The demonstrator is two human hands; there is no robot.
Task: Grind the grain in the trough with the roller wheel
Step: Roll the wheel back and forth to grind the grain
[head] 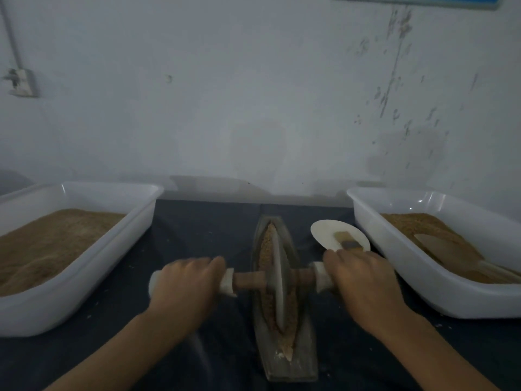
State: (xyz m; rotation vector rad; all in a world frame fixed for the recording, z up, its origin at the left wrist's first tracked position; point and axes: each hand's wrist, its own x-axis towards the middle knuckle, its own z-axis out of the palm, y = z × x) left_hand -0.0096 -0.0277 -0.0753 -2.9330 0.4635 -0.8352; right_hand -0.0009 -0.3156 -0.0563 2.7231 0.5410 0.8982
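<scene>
Head view: roller wheel [277, 273] is standing on edge in the boat-shaped trough [284, 359], amid grain [265, 249]. Left hand [184, 283] and right hand [359, 280] are each gripping an axle handle, fingers curled round. White tubs [84, 280] are flanking.

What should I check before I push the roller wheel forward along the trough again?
1. Left hand grips its end of the axle: ok.
2. Right hand grips the other end: ok.
3. Roller wheel sits upright in the groove of the trough: ok.
4. Grain lies in the groove ahead of the wheel: ok.
5. Path beside the trough: the white plate with a brush lies close behind the right hand: not ok.
6. Trough steady on the dark cloth: cannot tell.
</scene>
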